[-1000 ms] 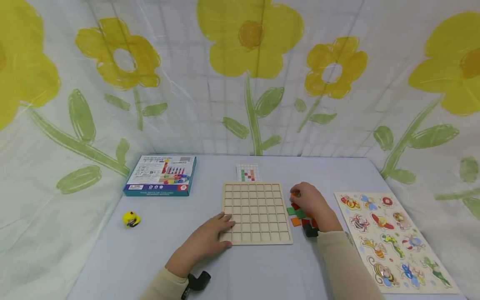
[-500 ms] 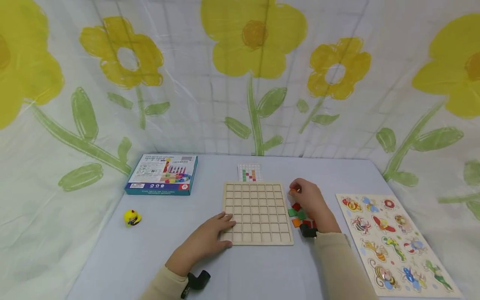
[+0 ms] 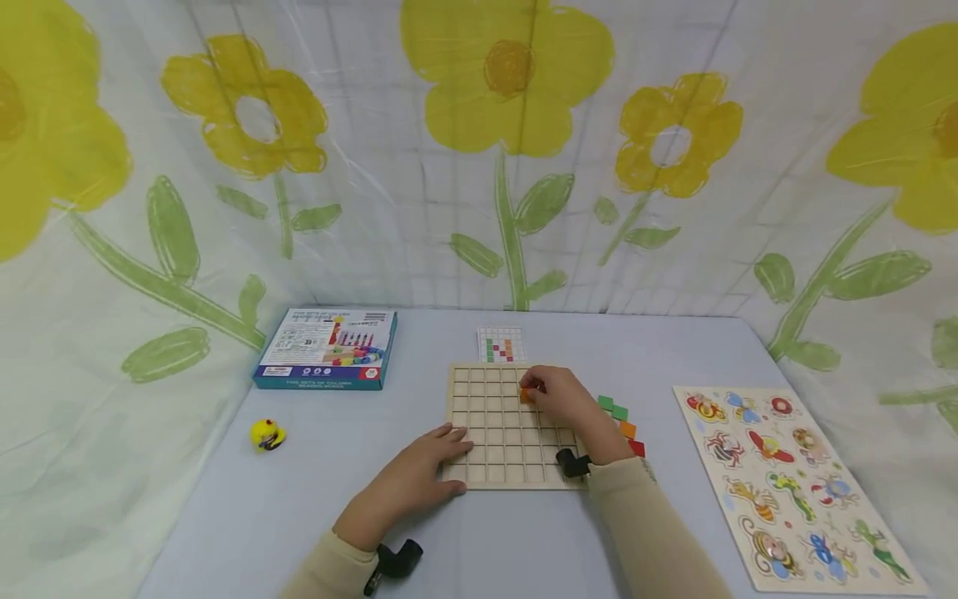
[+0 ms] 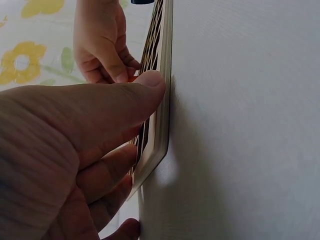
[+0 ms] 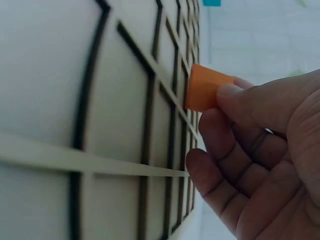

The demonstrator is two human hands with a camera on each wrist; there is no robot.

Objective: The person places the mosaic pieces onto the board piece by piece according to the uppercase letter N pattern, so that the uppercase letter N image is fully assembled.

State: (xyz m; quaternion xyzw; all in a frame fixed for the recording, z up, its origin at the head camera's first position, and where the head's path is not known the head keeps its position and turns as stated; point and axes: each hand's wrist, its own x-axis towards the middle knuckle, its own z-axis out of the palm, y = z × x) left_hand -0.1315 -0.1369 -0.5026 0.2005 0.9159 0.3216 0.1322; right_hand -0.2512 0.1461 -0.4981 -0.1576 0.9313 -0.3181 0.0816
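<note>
A square wooden grid board lies on the table before me. My right hand is over its upper right part and pinches an orange square tile between thumb and finger. In the right wrist view the tile stands on edge close to the grid's ridges; whether it touches them I cannot tell. My left hand rests at the board's lower left, its thumb by the edge and its fingertips on the grid. Right of the board lie loose green tiles, an orange tile and a red tile, partly hidden by the right arm.
A printed pattern card lies just behind the board. At the back left is a boxed toy set, with a small yellow toy in front of it. A wooden insect puzzle lies on the right.
My right hand has moved left from the loose tiles to above the board, carrying the orange tile. The left hand has stayed at the board's edge.
</note>
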